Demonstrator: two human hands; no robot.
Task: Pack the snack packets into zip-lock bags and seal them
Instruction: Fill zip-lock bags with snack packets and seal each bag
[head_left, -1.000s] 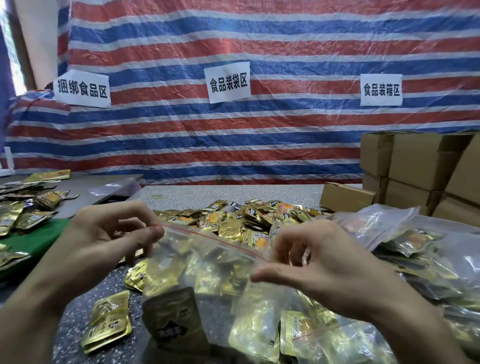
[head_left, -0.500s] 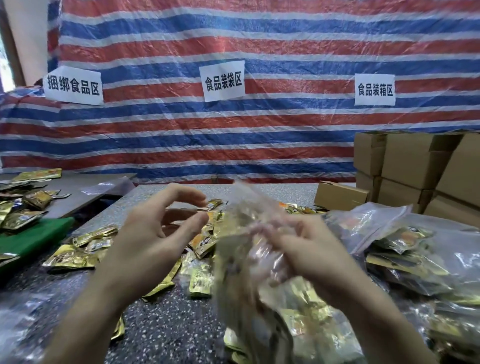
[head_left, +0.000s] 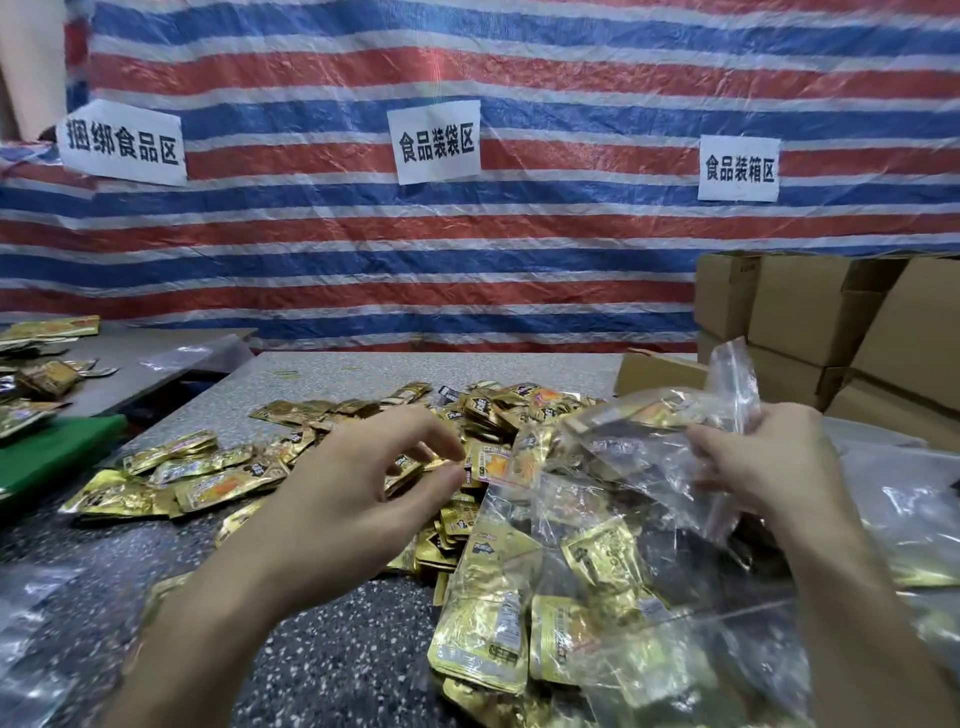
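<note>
Head view: the right hand (head_left: 774, 467) holds up a clear plastic zip-lock bag (head_left: 587, 519) stuffed with packets. Its grip is curled round the crumpled top of the plastic, and the bag's lower end sags onto the speckled grey stone tabletop (head_left: 332, 649) at lower right. The film is too rumpled to show whether the zip strip is closed.

The left hand (head_left: 358, 499) hovers over the heap of gold foil snack packets (head_left: 498, 405) spread loose across the middle of the tabletop. Its grip is slack, thumb and forefinger apart and holding nothing, with the tips just beside an orange-printed packet (head_left: 491, 465).

More filled clear bags (head_left: 904, 519) lie at far right, in front of stacked brown cardboard boxes (head_left: 810, 317).

By my reckoning the job is somewhere in the middle. Several bags are packed and one is in hand, either awaiting its seal or about to join the others. A large heap of packets has not yet been bagged.
</note>
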